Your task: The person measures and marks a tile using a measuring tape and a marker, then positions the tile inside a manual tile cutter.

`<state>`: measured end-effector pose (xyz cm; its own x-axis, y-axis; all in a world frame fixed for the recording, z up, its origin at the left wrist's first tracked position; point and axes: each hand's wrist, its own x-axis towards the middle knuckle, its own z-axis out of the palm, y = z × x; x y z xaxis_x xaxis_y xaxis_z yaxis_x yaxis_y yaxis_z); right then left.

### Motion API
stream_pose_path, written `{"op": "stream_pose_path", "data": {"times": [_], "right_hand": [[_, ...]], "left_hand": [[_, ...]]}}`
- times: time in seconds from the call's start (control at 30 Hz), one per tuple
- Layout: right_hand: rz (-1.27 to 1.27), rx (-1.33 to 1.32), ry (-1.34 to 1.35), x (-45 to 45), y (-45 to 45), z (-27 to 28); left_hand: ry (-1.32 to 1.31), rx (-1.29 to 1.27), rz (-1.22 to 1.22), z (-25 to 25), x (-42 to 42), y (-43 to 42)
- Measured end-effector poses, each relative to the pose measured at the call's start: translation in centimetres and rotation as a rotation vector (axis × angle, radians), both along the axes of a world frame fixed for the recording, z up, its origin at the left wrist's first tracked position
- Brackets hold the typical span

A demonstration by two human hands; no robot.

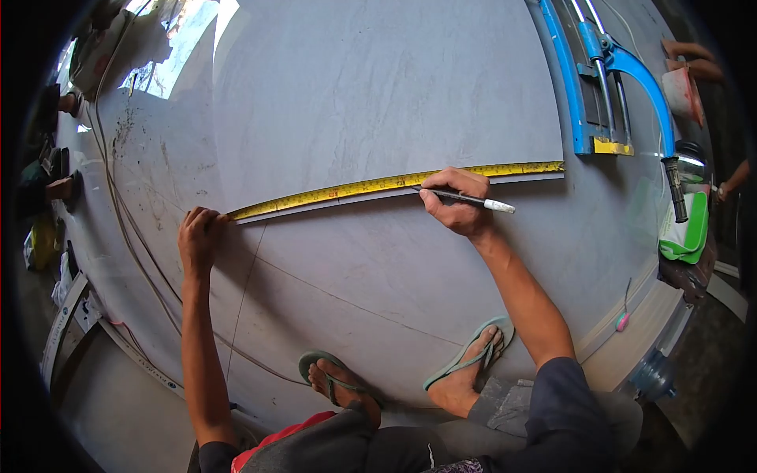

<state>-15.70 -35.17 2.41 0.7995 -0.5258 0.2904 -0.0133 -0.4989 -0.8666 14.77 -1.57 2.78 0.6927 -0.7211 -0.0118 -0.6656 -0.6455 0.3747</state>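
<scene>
A large grey tile [378, 87] lies flat, with a yellow tape measure [296, 200] stretched along its near edge. At the tape's left end, my left hand [199, 232] is closed, fingers pressed on the tape. My right hand [460, 201] is closed round a dark marker with a white end [498, 206]. The marker's tip is at the tape's near edge, right of the middle, and the side of the hand rests by the tape. Beyond my right hand, the tape runs on to the tile's right corner.
A blue tile cutter [576, 87] lies at the right, near a green and white box [684, 232]. Cables [118, 201] run down the left side. Another person's arm [737, 180] shows at the far right. My sandalled feet [465, 370] are below.
</scene>
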Motion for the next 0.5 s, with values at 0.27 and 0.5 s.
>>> {"op": "stream_pose_path", "data": {"times": [0.27, 0.5], "right_hand": [[0.0, -0.02, 0.005, 0.18, 0.17, -0.13], [-0.008, -0.011, 0.008, 0.25, 0.65, -0.55]], "left_hand": [[0.016, 0.02, 0.018, -0.37, 0.2, 0.26], [0.01, 0.003, -0.011, -0.22, 0.19, 0.35]]}}
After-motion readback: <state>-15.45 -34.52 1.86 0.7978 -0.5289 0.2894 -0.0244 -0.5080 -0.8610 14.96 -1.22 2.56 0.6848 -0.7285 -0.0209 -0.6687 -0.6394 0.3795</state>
